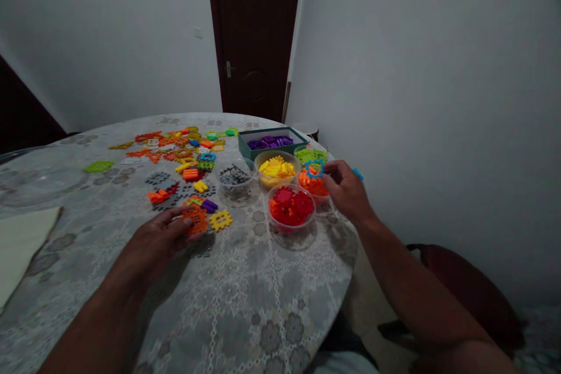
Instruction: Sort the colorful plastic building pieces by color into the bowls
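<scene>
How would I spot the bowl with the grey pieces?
On the table, find the green box holding purple pieces. Just this side of its left end sits a clear bowl. It is the leftmost bowl, and the only one filled with grey pieces.

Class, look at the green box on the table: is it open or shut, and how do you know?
Open: no lid covers the green box, and purple pieces show inside.
</scene>
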`<action>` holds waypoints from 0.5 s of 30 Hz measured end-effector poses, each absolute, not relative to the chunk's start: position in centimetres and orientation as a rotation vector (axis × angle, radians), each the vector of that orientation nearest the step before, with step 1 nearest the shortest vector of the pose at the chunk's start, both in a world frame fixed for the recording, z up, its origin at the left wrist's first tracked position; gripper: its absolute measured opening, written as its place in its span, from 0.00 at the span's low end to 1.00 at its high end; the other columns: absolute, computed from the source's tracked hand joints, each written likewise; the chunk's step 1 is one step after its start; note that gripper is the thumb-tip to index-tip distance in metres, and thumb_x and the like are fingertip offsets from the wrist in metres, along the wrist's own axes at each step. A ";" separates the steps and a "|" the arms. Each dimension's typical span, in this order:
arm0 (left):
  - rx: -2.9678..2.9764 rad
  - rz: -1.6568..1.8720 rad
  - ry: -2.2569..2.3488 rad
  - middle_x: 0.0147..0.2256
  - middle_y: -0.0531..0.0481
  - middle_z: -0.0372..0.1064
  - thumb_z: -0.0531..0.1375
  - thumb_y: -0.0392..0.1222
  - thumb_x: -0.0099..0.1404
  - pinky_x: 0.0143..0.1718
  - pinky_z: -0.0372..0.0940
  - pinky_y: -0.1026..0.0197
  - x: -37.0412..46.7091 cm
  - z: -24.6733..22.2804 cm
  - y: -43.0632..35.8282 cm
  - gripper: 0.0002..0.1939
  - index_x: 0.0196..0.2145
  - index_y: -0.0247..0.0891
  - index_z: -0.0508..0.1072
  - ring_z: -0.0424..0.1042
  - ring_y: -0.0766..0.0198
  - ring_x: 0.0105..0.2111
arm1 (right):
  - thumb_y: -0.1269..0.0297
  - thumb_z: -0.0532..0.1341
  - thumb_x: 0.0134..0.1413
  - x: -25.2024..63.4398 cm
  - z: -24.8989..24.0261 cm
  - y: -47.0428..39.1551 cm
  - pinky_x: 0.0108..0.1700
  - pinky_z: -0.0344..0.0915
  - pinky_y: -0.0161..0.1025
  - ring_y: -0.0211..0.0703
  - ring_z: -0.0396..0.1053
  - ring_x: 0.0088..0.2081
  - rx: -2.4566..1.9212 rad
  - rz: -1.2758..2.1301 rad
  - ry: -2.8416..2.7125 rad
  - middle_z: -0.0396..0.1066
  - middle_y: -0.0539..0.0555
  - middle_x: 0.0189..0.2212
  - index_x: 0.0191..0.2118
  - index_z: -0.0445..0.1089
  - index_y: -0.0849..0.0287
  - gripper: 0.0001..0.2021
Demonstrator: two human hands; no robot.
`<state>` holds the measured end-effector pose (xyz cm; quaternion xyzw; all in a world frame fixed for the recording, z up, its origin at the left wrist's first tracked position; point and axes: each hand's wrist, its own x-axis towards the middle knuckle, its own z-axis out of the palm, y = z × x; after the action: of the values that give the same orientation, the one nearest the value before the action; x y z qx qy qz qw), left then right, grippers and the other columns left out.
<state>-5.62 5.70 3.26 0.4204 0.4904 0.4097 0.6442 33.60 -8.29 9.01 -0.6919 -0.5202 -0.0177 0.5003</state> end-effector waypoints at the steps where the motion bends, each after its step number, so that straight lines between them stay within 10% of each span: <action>1: 0.946 0.954 1.136 0.43 0.45 0.80 0.72 0.30 0.58 0.31 0.80 0.62 -5.7 3.1 5.9 0.16 0.44 0.39 0.81 0.81 0.60 0.33 | 0.60 0.61 0.61 35.9 9.4 -8.5 0.44 0.70 0.43 0.46 0.76 0.39 -1.735 -0.121 -1.254 0.79 0.56 0.41 0.49 0.74 0.56 0.13; 15: 1.235 0.970 1.213 0.25 0.49 0.72 0.75 0.54 0.55 0.18 0.63 0.67 -6.2 1.7 6.0 0.20 0.37 0.37 0.81 0.68 0.65 0.21 | 0.60 0.59 0.63 47.7 9.2 -6.4 0.42 0.67 0.42 0.50 0.78 0.39 -2.445 -0.456 -1.558 0.83 0.60 0.43 0.48 0.81 0.55 0.15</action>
<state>-6.16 5.96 1.68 0.5209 0.5116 0.4095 0.5470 47.67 -6.38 9.17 -0.8286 -0.5281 -0.1547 0.1034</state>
